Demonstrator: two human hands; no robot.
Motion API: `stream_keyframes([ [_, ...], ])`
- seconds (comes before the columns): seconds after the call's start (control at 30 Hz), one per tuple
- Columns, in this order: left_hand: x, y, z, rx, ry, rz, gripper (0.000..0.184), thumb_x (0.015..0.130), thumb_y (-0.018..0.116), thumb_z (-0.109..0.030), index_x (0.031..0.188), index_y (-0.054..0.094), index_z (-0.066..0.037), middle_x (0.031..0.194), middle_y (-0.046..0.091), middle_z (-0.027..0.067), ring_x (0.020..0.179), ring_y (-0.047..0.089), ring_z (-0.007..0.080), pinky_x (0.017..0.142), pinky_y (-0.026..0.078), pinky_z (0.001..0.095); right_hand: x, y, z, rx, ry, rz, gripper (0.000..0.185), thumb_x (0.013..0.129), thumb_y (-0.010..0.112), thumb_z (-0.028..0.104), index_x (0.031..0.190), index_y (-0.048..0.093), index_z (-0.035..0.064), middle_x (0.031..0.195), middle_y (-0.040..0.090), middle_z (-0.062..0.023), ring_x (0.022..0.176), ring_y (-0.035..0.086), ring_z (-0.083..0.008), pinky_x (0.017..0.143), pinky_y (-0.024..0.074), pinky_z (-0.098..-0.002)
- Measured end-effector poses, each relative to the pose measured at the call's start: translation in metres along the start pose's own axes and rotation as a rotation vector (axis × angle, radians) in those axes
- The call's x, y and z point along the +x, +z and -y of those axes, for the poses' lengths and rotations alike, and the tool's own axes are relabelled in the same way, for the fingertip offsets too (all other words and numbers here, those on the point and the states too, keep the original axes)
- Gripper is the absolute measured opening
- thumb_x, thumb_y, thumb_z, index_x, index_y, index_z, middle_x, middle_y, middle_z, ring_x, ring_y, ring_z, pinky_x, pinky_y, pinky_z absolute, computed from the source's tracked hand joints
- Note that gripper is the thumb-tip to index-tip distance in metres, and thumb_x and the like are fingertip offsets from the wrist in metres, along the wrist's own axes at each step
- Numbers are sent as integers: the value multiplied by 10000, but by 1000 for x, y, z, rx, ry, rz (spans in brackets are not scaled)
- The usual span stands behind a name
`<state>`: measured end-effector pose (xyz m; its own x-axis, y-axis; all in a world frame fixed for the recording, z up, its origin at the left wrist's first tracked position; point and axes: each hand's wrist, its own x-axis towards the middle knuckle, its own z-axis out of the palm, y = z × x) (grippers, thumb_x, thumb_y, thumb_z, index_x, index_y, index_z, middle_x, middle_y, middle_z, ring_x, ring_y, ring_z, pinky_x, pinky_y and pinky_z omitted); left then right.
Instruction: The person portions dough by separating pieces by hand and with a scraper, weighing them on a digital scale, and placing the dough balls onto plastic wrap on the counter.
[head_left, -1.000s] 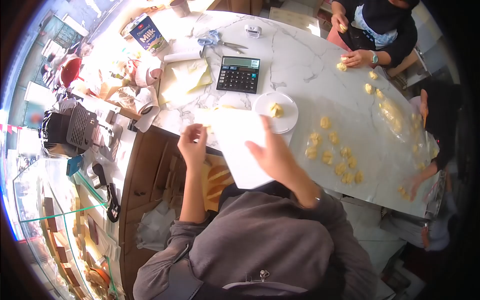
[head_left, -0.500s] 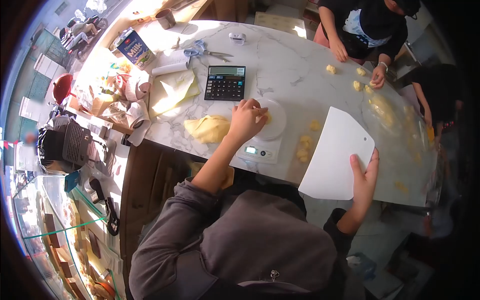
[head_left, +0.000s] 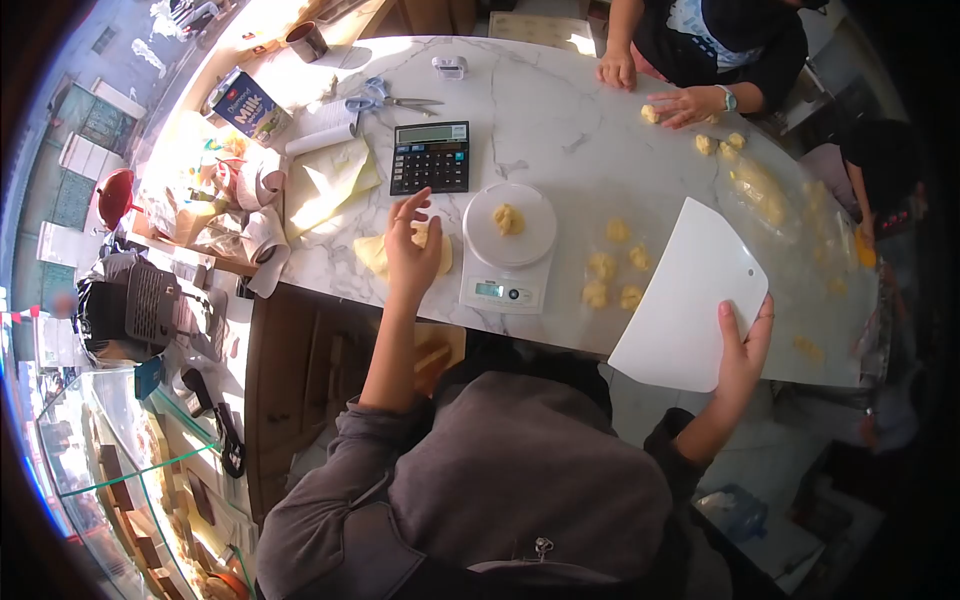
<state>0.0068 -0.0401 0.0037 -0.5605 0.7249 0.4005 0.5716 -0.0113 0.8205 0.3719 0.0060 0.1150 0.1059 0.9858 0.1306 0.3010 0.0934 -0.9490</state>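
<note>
A lump of yellow dough (head_left: 508, 219) rests on the round plate of a white kitchen scale (head_left: 480, 252), whose display is lit. Left of the scale, my left hand (head_left: 412, 245) hovers over a larger piece of dough (head_left: 372, 256) and partly hides it; its fingers are apart and hold nothing. My right hand (head_left: 742, 340) grips a white dough scraper (head_left: 682, 300) by its right edge, thumb on top. Between scale and scraper lie several small dough pieces (head_left: 601, 265) on the marble table (head_left: 540, 130).
A calculator (head_left: 430, 158), scissors (head_left: 390, 102), a small white timer (head_left: 450, 67) and a milk carton (head_left: 248, 106) stand toward the back left. Across the table a co-worker's hand (head_left: 690, 105) touches a dough piece. A plastic-wrapped dough mass (head_left: 757, 192) lies at the right.
My left hand has left the scale and moved left over the larger dough, uncovering the lump on the plate. My right hand still holds the scraper. The co-worker's hands have shifted left.
</note>
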Motion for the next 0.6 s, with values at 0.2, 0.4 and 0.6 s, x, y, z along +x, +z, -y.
stream_keyframes([
  [0.2, -31, -18, 21, 16, -98, -85, 262, 797, 521, -3, 1045, 604, -21, 945, 575, 85, 776, 561, 155, 697, 454, 271, 7, -19, -4, 52, 22, -37, 502, 852, 597, 121, 1285, 382, -14, 1149, 524, -87, 1024, 487, -140, 906, 367, -270],
  [0.4, -35, -2, -7, 160, 35, -235, 245, 785, 548, 18, 1021, 605, -15, 939, 588, 104, 824, 569, 192, 737, 449, 300, 30, -38, -8, 117, 17, 16, 517, 857, 588, 110, 1305, 363, -13, 1163, 514, -89, 1032, 485, -140, 905, 367, -267],
  [0.6, -37, 12, -24, 154, 26, -263, 242, 780, 556, 31, 1011, 609, -17, 928, 593, 96, 832, 574, 196, 729, 447, 304, 45, -63, -19, 173, 65, -45, 512, 875, 576, 144, 1318, 361, 3, 1191, 501, -80, 1054, 478, -140, 909, 368, -264],
])
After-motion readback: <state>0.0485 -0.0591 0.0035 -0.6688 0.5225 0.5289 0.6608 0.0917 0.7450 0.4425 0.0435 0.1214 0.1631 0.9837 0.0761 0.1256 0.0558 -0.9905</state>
